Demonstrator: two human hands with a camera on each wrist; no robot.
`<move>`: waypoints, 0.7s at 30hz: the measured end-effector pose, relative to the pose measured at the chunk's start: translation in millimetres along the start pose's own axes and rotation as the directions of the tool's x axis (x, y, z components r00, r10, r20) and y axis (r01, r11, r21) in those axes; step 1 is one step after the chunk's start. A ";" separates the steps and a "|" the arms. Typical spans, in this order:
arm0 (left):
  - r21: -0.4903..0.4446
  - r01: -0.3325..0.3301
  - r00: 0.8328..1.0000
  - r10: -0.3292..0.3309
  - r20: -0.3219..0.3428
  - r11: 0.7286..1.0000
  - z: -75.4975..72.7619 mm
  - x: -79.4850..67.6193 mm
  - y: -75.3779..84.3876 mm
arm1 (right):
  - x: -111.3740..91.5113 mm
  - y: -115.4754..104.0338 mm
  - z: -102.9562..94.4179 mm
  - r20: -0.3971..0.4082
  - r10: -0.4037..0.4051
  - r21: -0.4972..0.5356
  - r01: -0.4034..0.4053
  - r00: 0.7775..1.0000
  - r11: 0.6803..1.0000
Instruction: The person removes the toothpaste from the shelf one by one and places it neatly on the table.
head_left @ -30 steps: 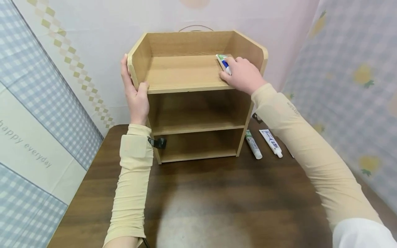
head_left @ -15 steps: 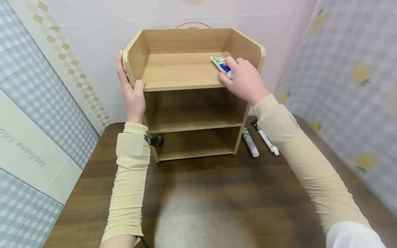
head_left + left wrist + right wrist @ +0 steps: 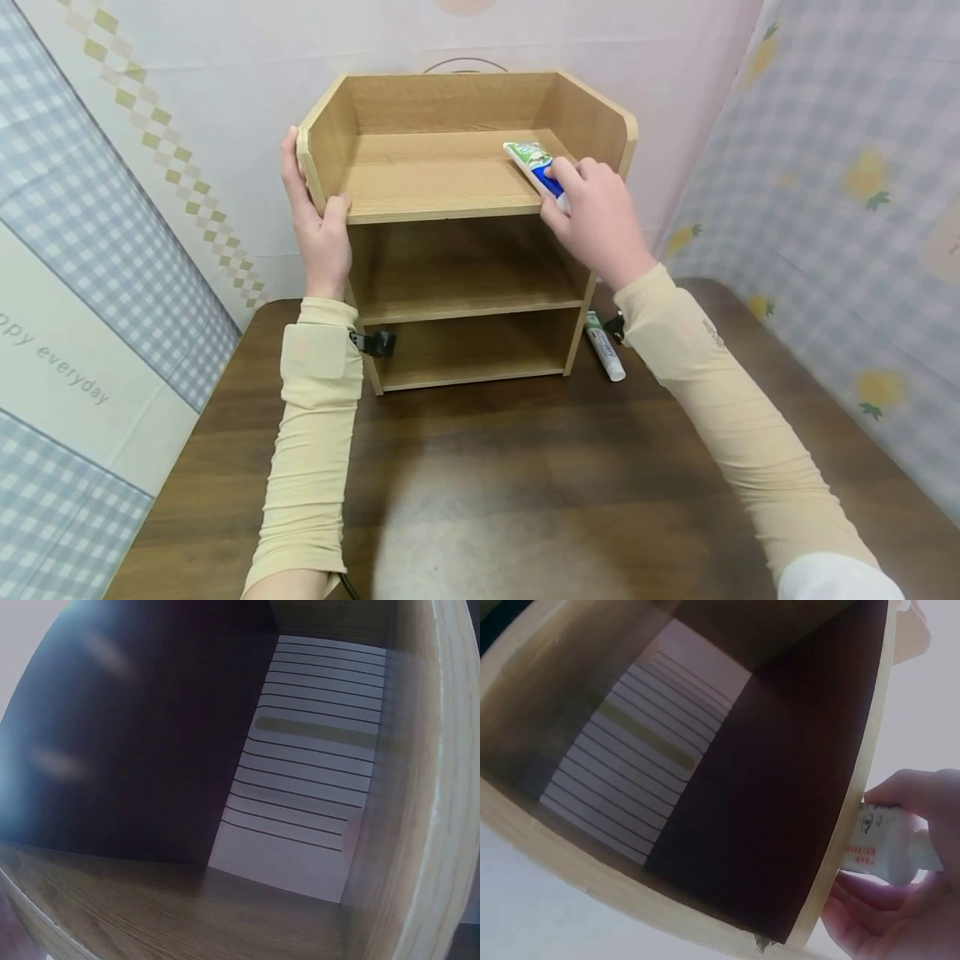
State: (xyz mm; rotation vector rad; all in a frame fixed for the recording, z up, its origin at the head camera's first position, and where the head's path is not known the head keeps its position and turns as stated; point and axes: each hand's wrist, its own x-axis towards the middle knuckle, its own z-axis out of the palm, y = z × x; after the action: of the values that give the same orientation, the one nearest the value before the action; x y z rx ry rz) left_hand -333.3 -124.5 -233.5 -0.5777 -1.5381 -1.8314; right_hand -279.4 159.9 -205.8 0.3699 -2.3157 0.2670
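Observation:
A light wooden shelf unit [image 3: 420, 177] with a walled top stands at the middle of the head view. My left hand [image 3: 324, 237] grips the front edge of its left side panel, thumb on the front. At the right end of the top board, my right hand [image 3: 600, 217] pinches the near end of a white, green and blue toothpaste tube [image 3: 529, 160]. The tube points away to the left, low over the board; whether it touches the wood I cannot tell. In the right wrist view its capped end [image 3: 881, 844] shows between thumb and fingers.
Another toothpaste tube [image 3: 604, 347] lies on the dark wooden table [image 3: 480, 467], right of the unit. Below the top are two compartments [image 3: 465, 262]. Patterned cloth hangs behind and on both sides. A small black wrist camera [image 3: 377, 342] sticks out from the left sleeve.
My right hand has brought the tube a little toward the front edge, and more of its printed face shows. The right sleeve now covers the outer tube on the table. My left hand keeps its grip.

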 end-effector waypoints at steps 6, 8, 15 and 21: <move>-0.011 -0.001 1.000 0.001 0.002 1.000 1.6 1.7 1.7 | -12.1 -4.6 1.0 -0.107 -0.036 -0.020 0.034 0.994 0.999; -0.008 -0.002 1.000 0.002 0.002 1.000 1.9 2.4 2.0 | -14.4 -5.6 1.1 -0.121 -0.038 -0.026 0.036 0.992 0.999; -0.008 0.005 1.000 -0.005 0.001 1.000 1.4 2.9 1.6 | -19.7 -5.6 2.3 -0.146 -0.057 -0.031 0.053 0.988 0.998; 0.001 0.008 1.000 -0.008 0.002 1.000 0.3 2.7 -0.2 | -24.9 -4.3 3.9 -0.165 -0.069 -0.030 0.065 0.984 0.997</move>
State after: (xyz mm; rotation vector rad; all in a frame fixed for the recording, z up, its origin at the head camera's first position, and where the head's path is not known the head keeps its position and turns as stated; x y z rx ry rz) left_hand -335.4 -124.7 -231.7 -0.5737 -1.5442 -1.8361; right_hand -263.9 159.2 -226.1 0.3979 -2.1367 0.2272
